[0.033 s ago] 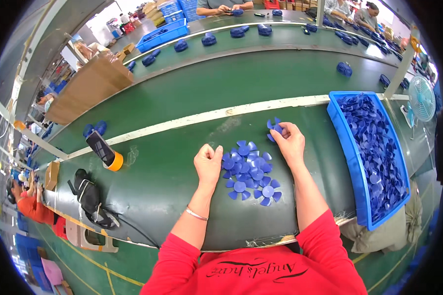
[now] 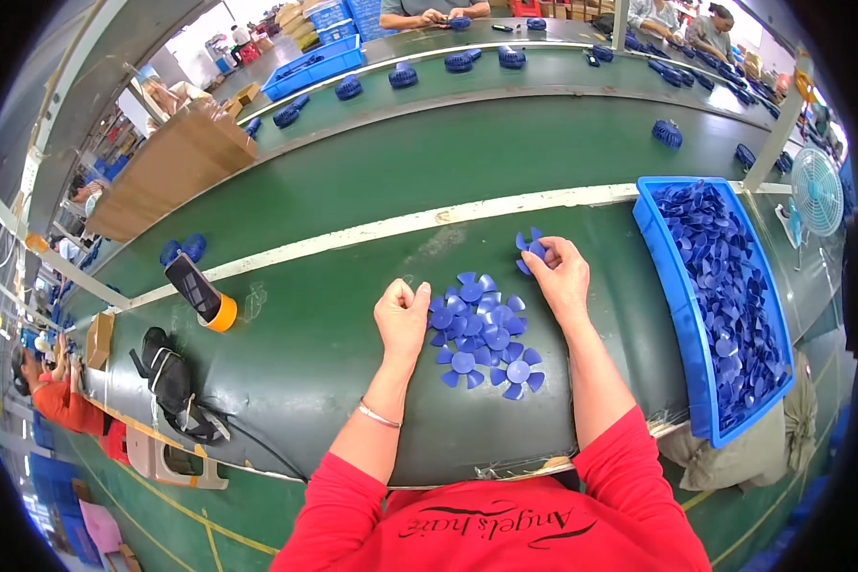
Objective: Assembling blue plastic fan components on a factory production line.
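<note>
My right hand (image 2: 564, 276) pinches a small blue fan blade wheel (image 2: 524, 250) between thumb and fingers, just above the worktop. To the left, my left hand (image 2: 403, 319) is closed with thumb against curled fingers; whatever it may hold is hidden. Between my hands and slightly nearer me lies a loose pile of blue fan blade wheels (image 2: 469, 324), several overlapping. One fan blade wheel (image 2: 518, 372) rests at the pile's near right edge. On the right stands a blue crate (image 2: 679, 315) heaped with many more such wheels (image 2: 710, 276).
A phone (image 2: 193, 286) leans on an orange roll of tape (image 2: 222, 313) at left, near a black pouch (image 2: 170, 377) with a cable. Beyond a pale rail (image 2: 429, 221) runs a green belt (image 2: 400, 162). Co-workers sit across it. A small turquoise fan (image 2: 817, 191) stands far right.
</note>
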`<state>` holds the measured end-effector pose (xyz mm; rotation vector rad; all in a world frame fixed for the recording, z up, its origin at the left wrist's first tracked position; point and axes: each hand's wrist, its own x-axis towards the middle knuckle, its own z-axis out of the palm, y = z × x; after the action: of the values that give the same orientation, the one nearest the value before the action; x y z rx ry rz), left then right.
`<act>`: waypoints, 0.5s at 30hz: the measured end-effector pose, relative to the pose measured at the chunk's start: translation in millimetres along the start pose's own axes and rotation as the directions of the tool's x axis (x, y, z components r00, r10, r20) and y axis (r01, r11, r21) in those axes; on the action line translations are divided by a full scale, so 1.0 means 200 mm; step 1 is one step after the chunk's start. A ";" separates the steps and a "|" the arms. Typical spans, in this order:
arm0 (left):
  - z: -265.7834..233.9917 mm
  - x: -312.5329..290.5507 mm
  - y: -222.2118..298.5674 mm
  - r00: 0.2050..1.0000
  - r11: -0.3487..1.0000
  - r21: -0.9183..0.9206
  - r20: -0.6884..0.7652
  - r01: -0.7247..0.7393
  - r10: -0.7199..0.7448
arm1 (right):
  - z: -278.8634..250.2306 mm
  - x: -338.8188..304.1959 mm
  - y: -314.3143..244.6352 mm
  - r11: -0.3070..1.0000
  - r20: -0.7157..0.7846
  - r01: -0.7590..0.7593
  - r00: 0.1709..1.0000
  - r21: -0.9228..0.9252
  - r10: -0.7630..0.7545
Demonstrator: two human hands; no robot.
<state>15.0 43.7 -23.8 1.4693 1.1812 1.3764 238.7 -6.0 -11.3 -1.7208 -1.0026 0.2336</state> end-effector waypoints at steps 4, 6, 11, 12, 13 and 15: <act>0.03 0.00 -0.02 1.000 1.000 -0.018 0.023 -0.001 0.001 | -0.01 0.02 0.03 0.999 -0.050 0.030 0.998 0.022 -0.029; -0.01 -0.01 0.02 1.000 0.999 0.023 -0.005 0.024 -0.023 | 0.02 0.01 0.02 0.999 -0.025 0.036 0.999 0.022 -0.035; -0.02 -0.01 0.05 1.000 0.988 0.154 -0.005 -0.021 0.022 | 0.05 -0.01 0.04 0.998 -0.020 0.054 0.998 0.021 -0.054; 0.00 -0.01 0.04 1.000 0.985 0.172 0.008 -0.026 0.025 | 0.02 -0.01 0.01 0.998 -0.008 0.048 0.999 -0.043 -0.049; 0.01 -0.01 0.04 0.999 0.983 0.177 0.006 -0.051 0.051 | 0.01 0.00 0.04 0.997 -0.002 0.063 0.998 -0.045 -0.063; 0.02 -0.01 0.00 0.999 0.988 0.150 0.009 -0.038 0.037 | 0.01 0.02 0.07 0.997 0.009 0.051 0.999 -0.058 -0.051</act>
<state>19.5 42.0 -24.1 1.6068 1.2829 1.3307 246.9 -2.9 -24.0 -1.7458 -1.0674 0.1796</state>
